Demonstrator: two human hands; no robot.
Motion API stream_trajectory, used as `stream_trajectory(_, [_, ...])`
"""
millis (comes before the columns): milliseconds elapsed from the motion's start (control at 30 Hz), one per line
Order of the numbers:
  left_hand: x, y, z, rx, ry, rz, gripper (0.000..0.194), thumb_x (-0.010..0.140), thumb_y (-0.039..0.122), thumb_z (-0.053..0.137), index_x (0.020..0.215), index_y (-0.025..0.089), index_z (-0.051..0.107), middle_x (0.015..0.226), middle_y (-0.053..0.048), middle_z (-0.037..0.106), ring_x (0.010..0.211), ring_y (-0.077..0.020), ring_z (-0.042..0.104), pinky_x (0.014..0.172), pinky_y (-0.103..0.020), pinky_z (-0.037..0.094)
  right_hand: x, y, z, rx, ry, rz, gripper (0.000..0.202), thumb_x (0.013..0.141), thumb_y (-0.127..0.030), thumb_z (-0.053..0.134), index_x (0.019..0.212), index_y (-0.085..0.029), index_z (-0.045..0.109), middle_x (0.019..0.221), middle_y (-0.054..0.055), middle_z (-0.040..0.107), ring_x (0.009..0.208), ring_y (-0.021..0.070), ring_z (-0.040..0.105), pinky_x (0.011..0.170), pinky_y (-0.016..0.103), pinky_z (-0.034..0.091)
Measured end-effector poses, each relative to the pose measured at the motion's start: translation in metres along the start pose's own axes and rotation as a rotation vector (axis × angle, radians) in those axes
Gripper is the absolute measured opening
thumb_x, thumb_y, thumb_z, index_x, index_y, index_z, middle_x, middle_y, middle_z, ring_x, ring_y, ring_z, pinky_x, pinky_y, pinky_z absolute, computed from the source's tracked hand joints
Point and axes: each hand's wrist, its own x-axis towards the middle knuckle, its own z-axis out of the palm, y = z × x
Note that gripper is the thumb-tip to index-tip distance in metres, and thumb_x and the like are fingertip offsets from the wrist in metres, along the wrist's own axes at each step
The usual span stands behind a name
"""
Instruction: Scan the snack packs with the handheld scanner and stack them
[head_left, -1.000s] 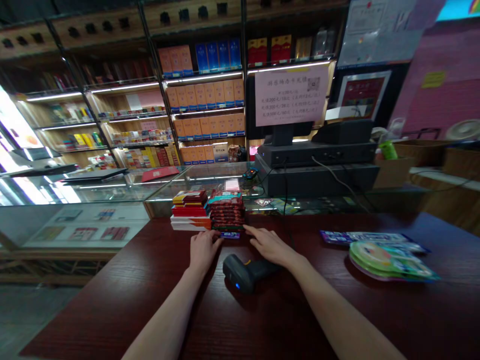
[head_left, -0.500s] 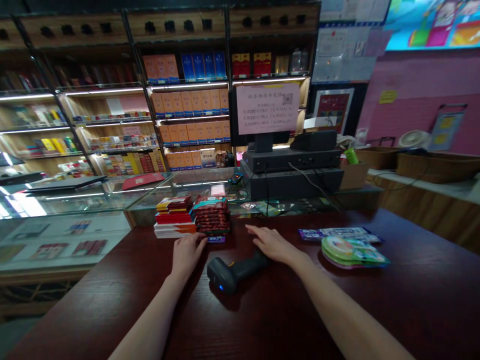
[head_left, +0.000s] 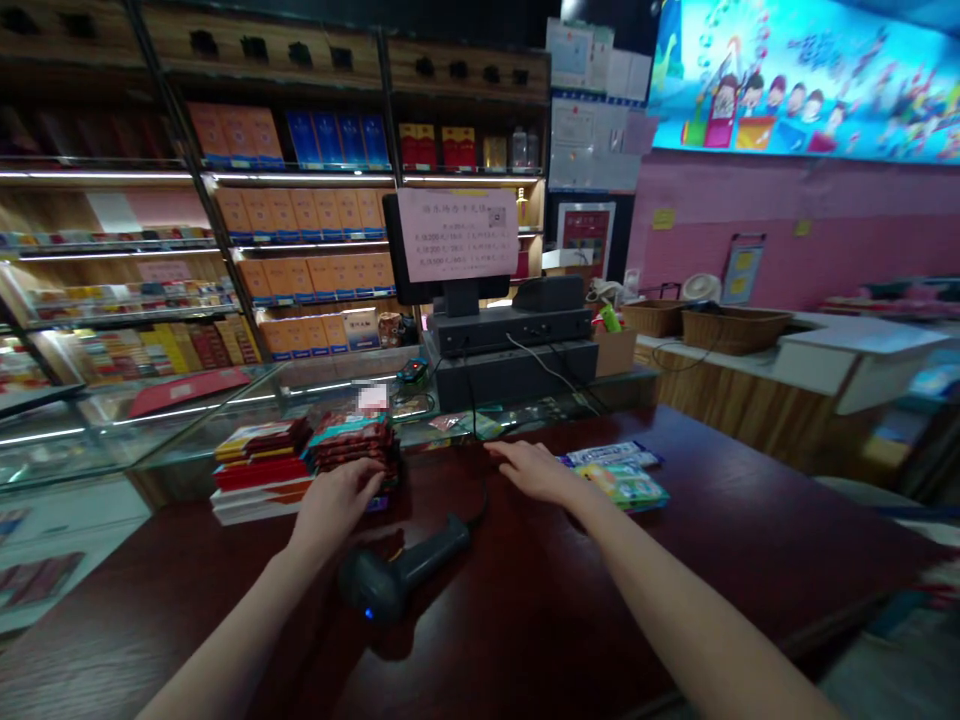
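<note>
My left hand (head_left: pixel 337 505) is over the front of a stack of dark red packets (head_left: pixel 356 440), its fingers slightly apart and nothing visibly held. Beside them is a pile of red, yellow and white boxes (head_left: pixel 262 475). A small purple item (head_left: pixel 377 503) shows partly beneath my left fingers. My right hand (head_left: pixel 529 470) hovers over the dark red table, fingers loosely spread and holding nothing, left of a green packet (head_left: pixel 626 485) and a blue-white packet (head_left: pixel 615 455). A black barcode scanner (head_left: pixel 401 575) with a blue light lies between my forearms.
Behind the table (head_left: pixel 720 520) a glass counter (head_left: pixel 300 385) carries a register (head_left: pixel 517 355) and a screen with a pink paper sign (head_left: pixel 459 235). Shelves of boxes line the back wall. Wicker baskets (head_left: pixel 735 330) stand on a counter at the right. A cable runs from the scanner.
The view has turned right. My left hand has risen a little off the purple item. My right hand has come away from the scanner's handle toward the packets at the right.
</note>
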Motion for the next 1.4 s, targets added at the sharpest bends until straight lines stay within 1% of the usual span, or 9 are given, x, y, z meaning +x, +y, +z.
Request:
stream_trajectory(133, [0.018,0.03,-0.002,0.029,-0.035,0.09,0.027,0.096,0.035,0.048,0.108,0.026,0.07,0.105,-0.001,0.077,0.097,-0.0205,0.071,0.084,-0.027,0.048,-0.004,0.027,-0.007,-0.009,-0.007,0.049,0.053,0.095,-0.023,0.046,0.148,-0.029,0.045,0.142,0.005,0.061,0.132,0.0255,0.053,0.107,0.045,0.038])
stream_trajectory(300, [0.041,0.071,0.007,0.037,-0.092,0.175,0.025,0.095,0.033,0.051,0.107,0.027,0.072,0.107,-0.002,0.077,0.099,-0.0218,0.07,0.088,-0.029,0.048,-0.007,0.053,-0.017,-0.032,-0.028,0.12,0.053,0.092,-0.02,0.048,0.145,-0.03,0.049,0.137,0.004,0.065,0.129,0.0268,0.057,0.104,0.046,0.04])
stream_trajectory(500, [0.062,0.123,0.03,0.005,-0.164,0.268,0.024,0.091,0.031,0.054,0.104,0.028,0.073,0.103,-0.005,0.076,0.099,-0.0243,0.07,0.089,-0.033,0.049,-0.01,0.074,-0.028,-0.063,-0.052,0.183,0.049,0.092,-0.023,0.049,0.14,-0.03,0.056,0.132,0.004,0.069,0.125,0.028,0.06,0.102,0.046,0.042])
stream_trajectory(700, [0.067,0.17,0.055,-0.026,-0.228,0.329,0.021,0.087,0.03,0.061,0.103,0.028,0.074,0.1,-0.003,0.076,0.097,-0.0227,0.07,0.09,-0.033,0.05,-0.012,0.087,-0.035,-0.085,-0.076,0.231,0.046,0.093,-0.024,0.048,0.137,-0.03,0.058,0.132,0.006,0.069,0.123,0.0283,0.062,0.101,0.045,0.043])
stream_trajectory(800, [0.068,0.187,0.069,-0.036,-0.244,0.35,0.022,0.087,0.033,0.064,0.106,0.027,0.073,0.105,-0.004,0.075,0.102,-0.0238,0.069,0.091,-0.033,0.05,-0.013,0.092,-0.037,-0.088,-0.084,0.238,0.046,0.093,-0.024,0.048,0.137,-0.029,0.058,0.132,0.006,0.069,0.123,0.0286,0.061,0.1,0.044,0.044])
stream_trajectory(967, [0.071,0.204,0.092,-0.04,-0.258,0.352,0.03,0.086,0.039,0.068,0.112,0.025,0.071,0.11,-0.008,0.071,0.105,-0.0258,0.067,0.089,-0.034,0.051,-0.015,0.103,-0.037,-0.098,-0.08,0.255,0.046,0.093,-0.026,0.047,0.137,-0.028,0.059,0.133,0.007,0.068,0.124,0.0303,0.061,0.1,0.044,0.044])
stream_trajectory(1100, [0.073,0.21,0.103,-0.038,-0.276,0.345,0.029,0.085,0.04,0.069,0.111,0.028,0.072,0.111,-0.007,0.07,0.106,-0.025,0.066,0.088,-0.033,0.051,-0.014,0.109,-0.036,-0.098,-0.081,0.269,0.046,0.093,-0.025,0.047,0.136,-0.03,0.06,0.13,0.005,0.07,0.121,0.0288,0.063,0.098,0.043,0.045])
stream_trajectory(1267, [0.073,0.212,0.11,-0.049,-0.269,0.339,0.023,0.088,0.04,0.066,0.107,0.027,0.073,0.109,-0.007,0.07,0.106,-0.0244,0.066,0.089,-0.034,0.051,-0.015,0.111,-0.036,-0.098,-0.061,0.258,0.045,0.094,-0.027,0.046,0.136,-0.029,0.06,0.131,0.006,0.069,0.122,0.0298,0.062,0.1,0.044,0.044])
stream_trajectory(1400, [0.073,0.211,0.109,-0.062,-0.256,0.327,0.022,0.09,0.038,0.065,0.106,0.025,0.072,0.108,-0.007,0.071,0.106,-0.0241,0.066,0.089,-0.034,0.05,-0.016,0.107,-0.036,-0.091,-0.039,0.256,0.044,0.095,-0.028,0.045,0.137,-0.027,0.06,0.132,0.007,0.069,0.123,0.0305,0.062,0.1,0.045,0.044])
